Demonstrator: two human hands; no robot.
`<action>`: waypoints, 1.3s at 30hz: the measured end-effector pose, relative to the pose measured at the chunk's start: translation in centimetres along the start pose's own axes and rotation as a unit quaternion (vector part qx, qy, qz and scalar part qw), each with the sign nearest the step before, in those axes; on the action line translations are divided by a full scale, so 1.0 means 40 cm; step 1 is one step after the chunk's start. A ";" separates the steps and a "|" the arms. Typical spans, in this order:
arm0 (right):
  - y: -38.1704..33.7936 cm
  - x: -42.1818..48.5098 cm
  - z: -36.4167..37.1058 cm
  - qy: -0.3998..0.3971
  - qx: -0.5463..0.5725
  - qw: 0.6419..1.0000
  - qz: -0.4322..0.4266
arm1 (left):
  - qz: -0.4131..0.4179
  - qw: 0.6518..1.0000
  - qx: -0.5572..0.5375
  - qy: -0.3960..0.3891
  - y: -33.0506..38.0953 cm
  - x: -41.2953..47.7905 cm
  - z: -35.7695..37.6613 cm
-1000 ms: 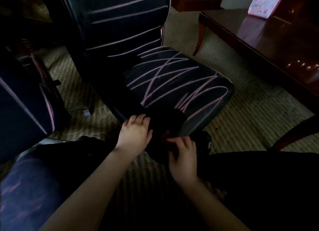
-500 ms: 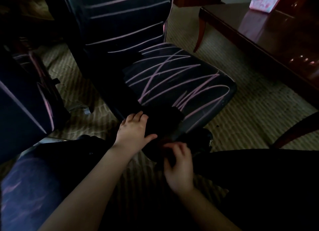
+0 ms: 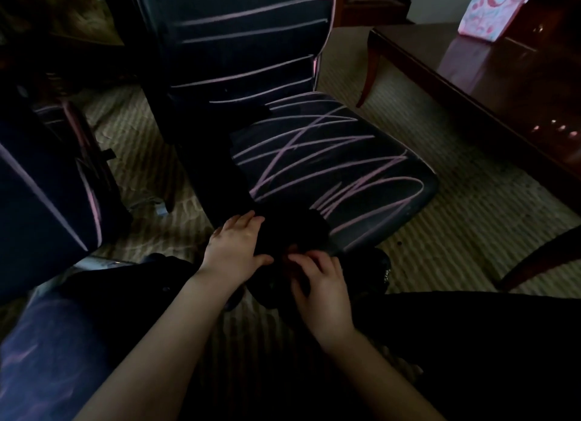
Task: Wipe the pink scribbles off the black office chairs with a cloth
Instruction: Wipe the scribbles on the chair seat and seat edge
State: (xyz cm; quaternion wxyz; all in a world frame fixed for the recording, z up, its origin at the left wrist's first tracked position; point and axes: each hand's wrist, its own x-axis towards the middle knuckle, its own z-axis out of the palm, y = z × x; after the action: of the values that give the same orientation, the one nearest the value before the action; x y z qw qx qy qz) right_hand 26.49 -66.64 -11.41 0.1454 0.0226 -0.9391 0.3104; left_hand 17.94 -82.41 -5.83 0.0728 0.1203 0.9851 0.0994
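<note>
Change: right hand [image 3: 317,282] has edged toward left hand [image 3: 235,247].
Left fingers [image 3: 248,219]: spread flat on cloth [image 3: 283,228].
Right fingers [image 3: 301,258]: pinching cloth's 6 o'clock edge.

seat [image 3: 330,169] top open; table [image 3: 471,74] right, second chair [image 3: 47,184] left

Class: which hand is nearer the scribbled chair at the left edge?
Left. The left hand lies right of that chair, at the central chair's seat front; the right hand is farther right, beyond it.
</note>
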 end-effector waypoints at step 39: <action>-0.034 0.275 0.047 0.009 -0.091 0.995 0.029 | -0.016 0.999 -0.044 0.008 -0.050 0.024 0.018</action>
State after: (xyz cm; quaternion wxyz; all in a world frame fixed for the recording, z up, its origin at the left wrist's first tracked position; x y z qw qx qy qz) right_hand 15.66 -68.31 -8.90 0.1463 -0.0207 -0.9623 0.2284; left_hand 16.68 -83.94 -7.07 0.0716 0.1005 0.9821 0.1422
